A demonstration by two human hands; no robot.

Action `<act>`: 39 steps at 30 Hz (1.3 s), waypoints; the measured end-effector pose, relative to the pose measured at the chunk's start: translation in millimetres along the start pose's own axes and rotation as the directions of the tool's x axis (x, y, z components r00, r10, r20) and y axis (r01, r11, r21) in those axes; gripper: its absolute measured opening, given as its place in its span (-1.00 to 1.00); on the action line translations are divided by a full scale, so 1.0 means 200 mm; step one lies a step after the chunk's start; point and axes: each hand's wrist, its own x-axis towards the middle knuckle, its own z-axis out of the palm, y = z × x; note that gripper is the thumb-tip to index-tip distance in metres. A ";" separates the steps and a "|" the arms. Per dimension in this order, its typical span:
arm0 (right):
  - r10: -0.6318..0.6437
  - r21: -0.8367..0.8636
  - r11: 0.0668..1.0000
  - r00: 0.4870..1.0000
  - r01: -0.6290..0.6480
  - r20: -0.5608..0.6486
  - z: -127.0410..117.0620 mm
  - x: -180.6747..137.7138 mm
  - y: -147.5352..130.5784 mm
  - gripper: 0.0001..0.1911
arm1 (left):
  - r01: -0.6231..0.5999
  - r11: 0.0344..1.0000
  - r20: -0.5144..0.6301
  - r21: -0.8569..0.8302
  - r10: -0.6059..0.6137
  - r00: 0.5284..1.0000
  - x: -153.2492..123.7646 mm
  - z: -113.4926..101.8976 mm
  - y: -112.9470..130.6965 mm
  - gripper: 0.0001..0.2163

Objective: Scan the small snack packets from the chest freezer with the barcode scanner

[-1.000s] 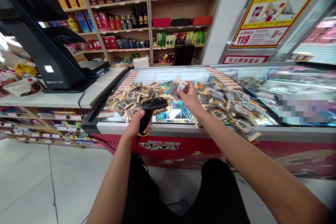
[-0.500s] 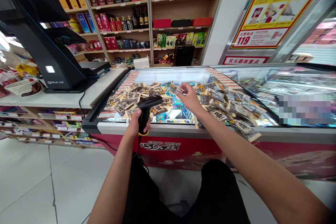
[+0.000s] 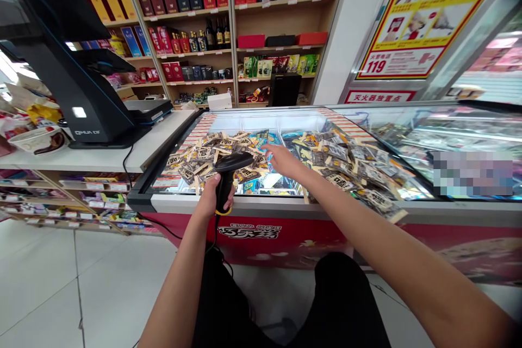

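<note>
My left hand (image 3: 215, 196) is wrapped round the handle of a black barcode scanner (image 3: 233, 162), its head pointing right over the freezer's front edge. My right hand (image 3: 281, 160) reaches to the right edge of the left heap of snack packets (image 3: 204, 151), index finger stretched out and no packet visible in its grasp. The packets are small, beige and dark with bold black characters. To the right of that hand, partly behind the forearm, lies a second heap of like packets (image 3: 338, 152). Both heaps rest on the glass top of a chest freezer (image 3: 261, 204).
On the left a counter (image 3: 122, 157) carries a black checkout terminal (image 3: 81, 87) and a white bowl (image 3: 38, 140). The scanner's cable hangs down the red freezer front. Shelves with boxes and bottles (image 3: 191, 38) stand behind. Several packets overhang the freezer's front edge.
My right hand has moved left and slightly down to the left heap and let go of the packet it held. My left hand keeps the scanner in nearly the same place.
</note>
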 end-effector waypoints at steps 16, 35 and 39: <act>0.467 -0.325 0.855 0.873 -0.404 0.141 -0.71 -0.21 0.73 -0.26 | 0.033 0.999 0.046 0.022 -0.034 0.998 0.01 0.01 0.03 -0.41; 0.499 0.802 0.581 0.839 -0.138 -0.216 -0.23 0.03 0.06 -0.61 | 0.001 1.000 0.020 0.026 -0.001 1.000 0.00 0.01 0.01 -0.41; 0.534 0.888 0.426 0.840 -0.173 -0.092 -0.14 0.05 -0.05 -0.77 | 0.000 1.000 0.025 0.031 -0.001 1.000 0.00 0.01 0.02 -0.42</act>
